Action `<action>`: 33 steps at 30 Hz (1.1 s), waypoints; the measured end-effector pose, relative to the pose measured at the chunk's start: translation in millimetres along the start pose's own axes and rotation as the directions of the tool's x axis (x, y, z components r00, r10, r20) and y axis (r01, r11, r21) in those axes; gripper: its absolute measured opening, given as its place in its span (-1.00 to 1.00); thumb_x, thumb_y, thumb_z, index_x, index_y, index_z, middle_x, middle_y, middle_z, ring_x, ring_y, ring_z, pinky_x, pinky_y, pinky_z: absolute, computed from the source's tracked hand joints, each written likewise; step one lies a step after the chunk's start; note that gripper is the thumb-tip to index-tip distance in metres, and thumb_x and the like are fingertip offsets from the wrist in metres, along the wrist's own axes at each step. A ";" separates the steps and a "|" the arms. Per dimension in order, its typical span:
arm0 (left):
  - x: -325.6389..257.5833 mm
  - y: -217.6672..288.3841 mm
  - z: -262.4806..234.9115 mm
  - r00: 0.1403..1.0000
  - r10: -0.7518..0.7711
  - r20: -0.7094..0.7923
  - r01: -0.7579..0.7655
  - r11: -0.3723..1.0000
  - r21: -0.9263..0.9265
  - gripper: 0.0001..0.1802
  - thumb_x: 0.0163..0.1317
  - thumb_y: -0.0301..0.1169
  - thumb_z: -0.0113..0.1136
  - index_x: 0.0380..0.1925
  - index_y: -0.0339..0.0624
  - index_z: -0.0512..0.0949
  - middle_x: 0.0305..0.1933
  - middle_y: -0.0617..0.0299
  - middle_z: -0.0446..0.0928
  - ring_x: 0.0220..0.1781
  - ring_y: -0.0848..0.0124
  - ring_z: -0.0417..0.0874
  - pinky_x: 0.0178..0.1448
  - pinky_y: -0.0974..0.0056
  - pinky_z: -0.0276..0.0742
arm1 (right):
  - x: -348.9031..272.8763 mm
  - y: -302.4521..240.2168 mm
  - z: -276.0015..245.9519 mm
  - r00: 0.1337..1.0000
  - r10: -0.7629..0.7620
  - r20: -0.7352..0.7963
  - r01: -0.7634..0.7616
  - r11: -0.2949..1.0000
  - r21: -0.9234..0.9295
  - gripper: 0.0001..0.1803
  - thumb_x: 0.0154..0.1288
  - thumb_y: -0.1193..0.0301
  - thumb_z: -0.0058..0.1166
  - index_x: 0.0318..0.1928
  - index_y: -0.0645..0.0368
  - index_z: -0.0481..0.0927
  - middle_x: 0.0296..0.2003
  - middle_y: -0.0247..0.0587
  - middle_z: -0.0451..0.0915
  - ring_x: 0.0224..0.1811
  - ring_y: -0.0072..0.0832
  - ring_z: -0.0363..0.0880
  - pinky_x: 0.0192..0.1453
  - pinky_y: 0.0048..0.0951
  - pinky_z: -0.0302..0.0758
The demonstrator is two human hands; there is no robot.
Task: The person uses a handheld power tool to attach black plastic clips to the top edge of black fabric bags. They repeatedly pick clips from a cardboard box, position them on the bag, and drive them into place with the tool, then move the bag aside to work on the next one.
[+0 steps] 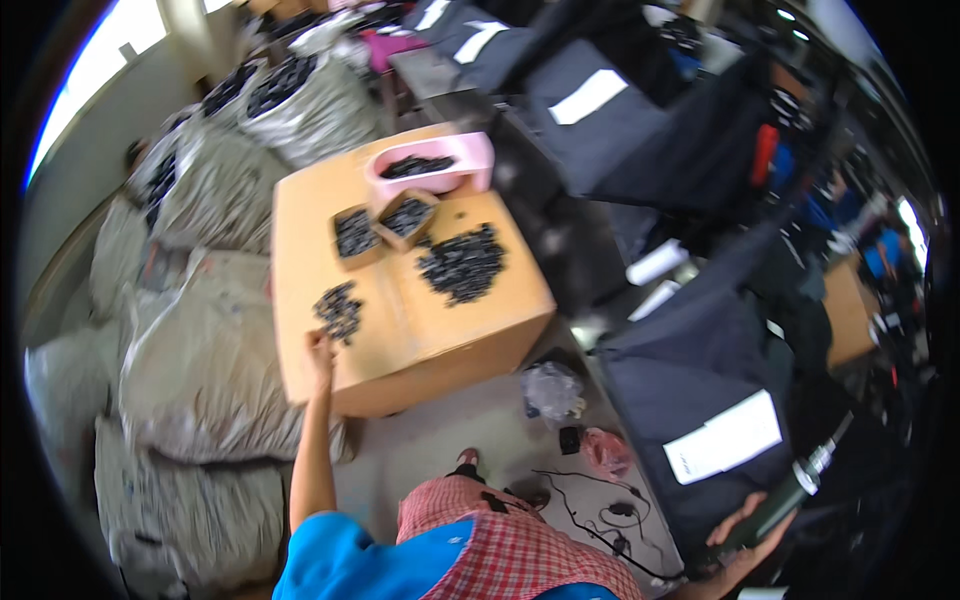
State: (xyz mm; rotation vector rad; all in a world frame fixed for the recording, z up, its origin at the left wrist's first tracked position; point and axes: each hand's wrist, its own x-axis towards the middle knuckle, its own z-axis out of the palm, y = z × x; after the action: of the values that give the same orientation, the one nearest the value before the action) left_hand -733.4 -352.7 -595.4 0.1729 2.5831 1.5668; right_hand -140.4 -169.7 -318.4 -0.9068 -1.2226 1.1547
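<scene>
My left hand [319, 355] reaches to the near edge of a small heap of dark pieces [341, 312] on a cardboard box [300, 250]. Its fingers are drawn together; whatever they hold is too small to make out. At the lower right, my right hand [748, 540] is wrapped around a dark green electric screwdriver [785, 508] with a silver tip pointing up and away. Farther back on the box lies a larger pile of black pieces [462, 264]. Two small open cartons [355, 262] and a pink plastic container [470, 182] there hold more dark pieces.
Bulging woven sacks [215, 350] crowd the left side, some filled with black parts. Black fabric-like covers [690, 370] with white labels line the right. On the floor lie a clear plastic bag [552, 390], a red bag [606, 452] and a tangled black cable [620, 510].
</scene>
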 end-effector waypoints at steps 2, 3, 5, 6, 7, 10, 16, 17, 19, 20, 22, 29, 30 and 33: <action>-6.8 22.9 -11.2 0.998 0.056 0.011 -0.046 0.911 -0.409 -0.88 0.34 -0.31 0.07 -0.28 -0.09 0.44 -0.46 0.33 0.46 -0.56 0.60 0.40 -0.54 0.49 0.32 | 11.3 8.6 -0.9 0.999 0.006 0.033 -0.013 0.976 0.216 0.31 -0.27 0.44 0.47 0.43 0.12 -0.21 -0.25 -0.03 0.41 -0.60 -0.33 0.56 -0.61 -0.42 0.54; -26.8 69.5 -7.0 0.990 0.061 0.128 0.032 0.783 -0.622 -0.88 0.35 -0.30 0.07 -0.25 -0.07 0.44 -0.44 0.33 0.48 -0.52 0.60 0.44 -0.54 0.51 0.31 | 17.7 6.2 -1.9 0.992 0.064 0.105 -0.093 0.949 0.301 0.34 -0.30 0.47 0.49 0.43 0.08 -0.21 -0.26 -0.01 0.43 -0.58 -0.31 0.57 -0.58 -0.40 0.54; -83.8 186.3 9.7 0.929 0.262 0.263 0.067 0.579 -0.813 -0.91 0.36 -0.34 0.06 -0.23 -0.07 0.44 -0.42 0.31 0.50 -0.50 0.58 0.47 -0.53 0.50 0.34 | 28.5 7.4 -15.3 0.951 0.099 0.292 -0.214 0.892 0.398 0.45 -0.36 0.58 0.51 0.48 0.01 -0.28 -0.22 0.01 0.44 -0.50 -0.30 0.59 -0.50 -0.38 0.56; -120.6 243.1 19.0 0.823 0.427 0.373 0.096 0.543 -0.834 -0.93 0.36 -0.37 0.05 -0.23 -0.08 0.44 -0.39 0.30 0.52 -0.47 0.55 0.50 -0.51 0.49 0.39 | 34.3 1.4 -19.0 0.913 0.074 0.402 -0.233 0.902 0.363 0.43 -0.31 0.57 0.50 0.49 -0.01 -0.29 -0.20 0.02 0.44 -0.47 -0.33 0.58 -0.49 -0.38 0.54; -158.2 293.3 30.6 0.697 0.573 0.430 0.106 0.511 -0.853 -0.94 0.36 -0.39 0.05 -0.23 -0.08 0.45 -0.37 0.28 0.54 -0.45 0.53 0.54 -0.49 0.48 0.44 | 39.1 1.8 -18.8 0.872 0.065 0.484 -0.273 0.887 0.372 0.38 -0.24 0.57 0.47 0.49 -0.02 -0.27 -0.20 0.02 0.44 -0.49 -0.34 0.56 -0.51 -0.40 0.51; -271.2 403.4 79.5 0.297 0.743 0.599 0.309 0.519 -0.797 -0.93 0.34 -0.49 0.04 -0.25 -0.23 0.49 -0.24 0.10 0.57 -0.29 0.39 0.66 -0.32 0.37 0.63 | 25.9 -18.8 -26.5 0.801 0.047 0.598 -0.354 0.842 0.408 0.35 -0.17 0.56 0.47 0.50 -0.04 -0.27 -0.20 0.01 0.44 -0.52 -0.39 0.53 -0.56 -0.42 0.47; -389.1 473.8 133.3 -0.339 0.643 0.687 0.498 0.742 -0.449 -0.89 0.36 -0.46 0.04 -0.21 -0.30 0.46 -0.18 -0.17 0.59 -0.16 0.09 0.71 -0.13 0.14 0.73 | -20.2 -50.8 -73.3 0.812 0.101 0.575 -0.259 0.945 0.201 0.36 -0.25 0.55 0.56 0.48 0.16 -0.18 -0.11 -0.15 0.49 -0.36 -0.51 0.58 -0.33 -0.47 0.56; -398.9 473.3 134.2 -0.381 0.621 0.685 0.514 0.758 -0.402 -0.88 0.36 -0.46 0.05 -0.20 -0.30 0.46 -0.19 -0.18 0.59 -0.16 0.08 0.71 -0.13 0.12 0.73 | -22.2 -51.4 -80.3 0.813 0.092 0.575 -0.213 0.966 0.146 0.35 -0.23 0.56 0.54 0.48 0.16 -0.20 -0.12 -0.18 0.49 -0.37 -0.53 0.57 -0.34 -0.49 0.55; -411.3 474.8 134.5 -0.423 0.604 0.675 0.487 0.780 -0.393 -0.87 0.36 -0.47 0.04 -0.18 -0.30 0.46 -0.18 -0.24 0.57 -0.14 0.02 0.70 -0.13 0.08 0.74 | -24.4 -56.8 -87.3 0.813 0.088 0.575 -0.193 0.974 0.123 0.34 -0.20 0.57 0.53 0.48 0.16 -0.21 -0.13 -0.20 0.48 -0.39 -0.55 0.55 -0.35 -0.49 0.54; -416.0 474.7 135.2 -0.452 0.603 0.657 0.495 0.782 -0.377 -0.87 0.36 -0.47 0.04 -0.17 -0.31 0.46 -0.18 -0.25 0.57 -0.13 0.00 0.70 -0.13 0.07 0.74 | -26.1 -59.8 -89.9 0.810 0.097 0.579 -0.188 0.977 0.098 0.33 -0.19 0.58 0.52 0.48 0.16 -0.22 -0.14 -0.21 0.48 -0.39 -0.57 0.55 -0.35 -0.50 0.53; -421.4 474.6 136.2 -0.489 0.598 0.635 0.488 0.791 -0.369 -0.86 0.36 -0.48 0.03 -0.15 -0.33 0.46 -0.17 -0.31 0.55 -0.13 -0.06 0.68 -0.13 0.04 0.74 | -28.8 -60.0 -93.7 0.812 0.095 0.576 -0.203 0.971 0.126 0.32 -0.17 0.59 0.51 0.48 0.15 -0.21 -0.13 -0.21 0.46 -0.39 -0.58 0.54 -0.36 -0.50 0.53; -427.9 485.1 125.3 -0.521 0.558 0.646 0.436 0.824 -0.361 -0.90 0.34 -0.50 0.03 -0.25 -0.35 0.44 -0.19 -0.32 0.55 -0.14 -0.07 0.69 -0.21 0.07 0.76 | -30.0 -63.4 -97.0 0.826 0.110 0.553 -0.200 0.974 0.105 0.33 -0.20 0.52 0.54 0.48 0.17 -0.18 -0.04 -0.24 0.44 -0.39 -0.67 0.49 -0.34 -0.58 0.49; -427.1 488.1 123.8 -0.520 0.553 0.651 0.404 0.831 -0.383 -0.90 0.34 -0.50 0.03 -0.27 -0.35 0.44 -0.20 -0.32 0.56 -0.15 -0.06 0.69 -0.22 0.08 0.77 | -29.5 -64.4 -97.6 0.824 0.122 0.553 -0.194 0.978 0.073 0.32 -0.20 0.49 0.55 0.48 0.18 -0.17 0.00 -0.21 0.44 -0.32 -0.63 0.51 -0.27 -0.55 0.50; -422.7 500.9 119.5 -0.574 0.506 0.644 0.334 0.863 -0.380 -0.91 0.33 -0.50 0.10 -0.28 -0.32 0.48 -0.19 -0.19 0.60 -0.09 0.09 0.69 -0.16 0.14 0.76 | -29.6 -68.0 -97.7 0.841 0.120 0.528 -0.113 0.993 -0.044 0.31 -0.19 0.39 0.57 0.47 0.20 -0.14 0.11 -0.12 0.41 -0.11 -0.49 0.53 -0.03 -0.46 0.48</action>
State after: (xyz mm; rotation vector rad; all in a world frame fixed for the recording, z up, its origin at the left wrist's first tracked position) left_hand -278.6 -84.5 -189.0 1.2256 0.3444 0.8004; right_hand -31.9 -206.3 -274.4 -0.6923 -1.6350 1.5650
